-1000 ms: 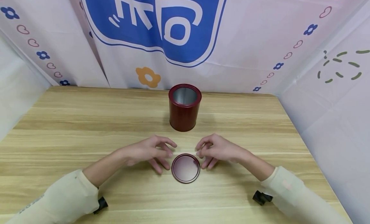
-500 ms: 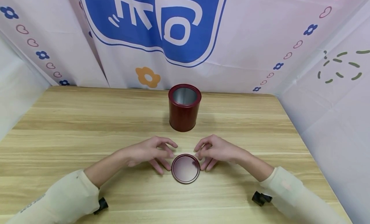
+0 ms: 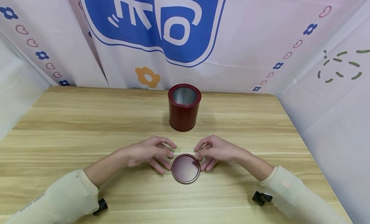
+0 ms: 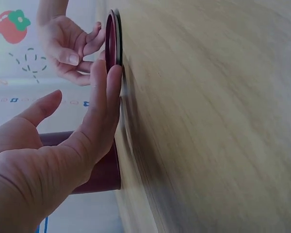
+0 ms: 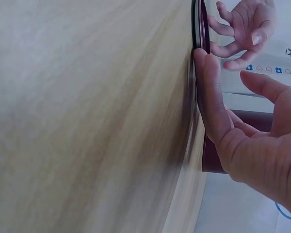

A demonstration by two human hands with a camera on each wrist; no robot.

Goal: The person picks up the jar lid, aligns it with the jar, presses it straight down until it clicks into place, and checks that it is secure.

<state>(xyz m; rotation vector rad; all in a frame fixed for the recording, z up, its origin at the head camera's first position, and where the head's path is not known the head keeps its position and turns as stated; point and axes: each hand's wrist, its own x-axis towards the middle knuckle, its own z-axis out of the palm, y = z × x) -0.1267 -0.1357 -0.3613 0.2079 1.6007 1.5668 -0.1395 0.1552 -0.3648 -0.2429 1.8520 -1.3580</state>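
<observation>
A round, dark red metal lid lies flat on the wooden table between the two hands. On its left side is my left hand, palm inward, its lower fingertips right at the lid's edge. From the other side, my right hand has its lower fingertips at the opposite edge. Both hands have loosely bent, spread fingers, with thumbs and index fingers raised off the lid. Behind the hands a dark red tin can stands upright, its top uncovered and its silvery inside showing.
The wooden table runs back to a white printed cloth with a blue emblem. More white cloth hangs along the right side. A small black device sits under the right sleeve, another under the left.
Both hands have moved slightly inward, so the small gaps between the lower fingertips and the lid's rim have closed. The can has stayed in place.
</observation>
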